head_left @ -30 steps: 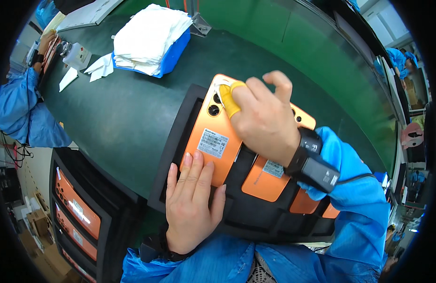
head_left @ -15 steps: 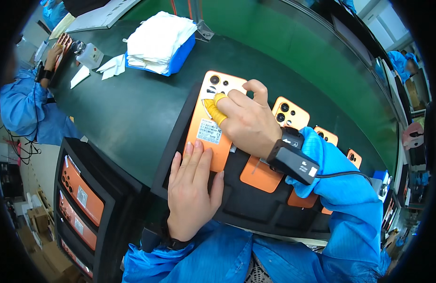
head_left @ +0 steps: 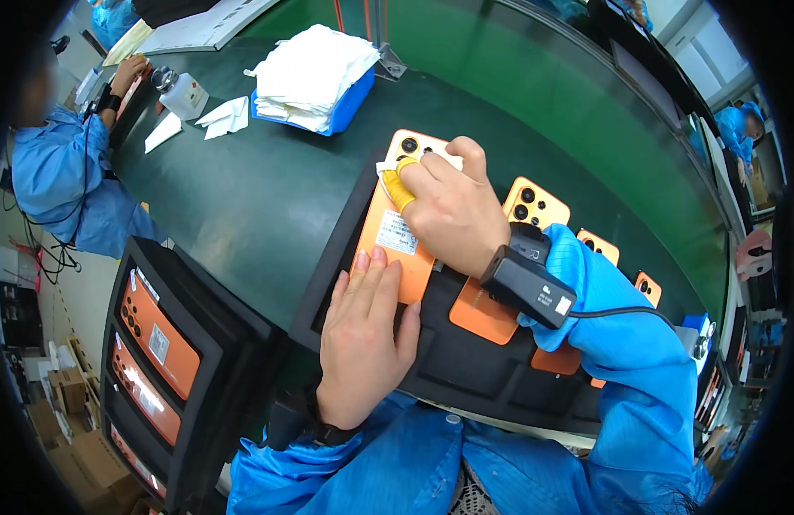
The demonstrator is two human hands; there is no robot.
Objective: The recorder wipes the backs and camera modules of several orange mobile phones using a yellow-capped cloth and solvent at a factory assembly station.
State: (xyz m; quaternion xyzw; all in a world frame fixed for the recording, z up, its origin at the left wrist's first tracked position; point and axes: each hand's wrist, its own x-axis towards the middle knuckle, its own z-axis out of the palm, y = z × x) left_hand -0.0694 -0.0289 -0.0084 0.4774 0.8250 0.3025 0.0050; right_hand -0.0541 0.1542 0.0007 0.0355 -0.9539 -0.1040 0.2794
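Observation:
An orange phone (head_left: 416, 279), camera side up with a white printed label, lies at the left end of a black foam tray (head_left: 457, 373). My left hand (head_left: 367, 339) rests on its lower end, fingers stretched flat. Over the camera end, my right hand (head_left: 457, 206) is closed, with yellow finger covers on its fingers. A small piece of white wipe (head_left: 384, 167) shows at those fingertips, against the phone near its lenses; the rest of the wipe is hidden. Beside it in the tray lies another orange phone (head_left: 483, 316), partly under my right wrist.
Farther right are more orange phones (head_left: 598, 246). A blue bin (head_left: 352, 101) of stacked white wipes (head_left: 315, 69) stands at the back, near a white pump bottle (head_left: 184, 94) and loose wipes. Stacked black trays (head_left: 203, 318) hold phones at lower left. A co-worker in blue (head_left: 57, 172) sits left.
My right hand and the wipe have shifted up the phone toward its lenses. My left hand stays on the lower end. The whole view has moved slightly.

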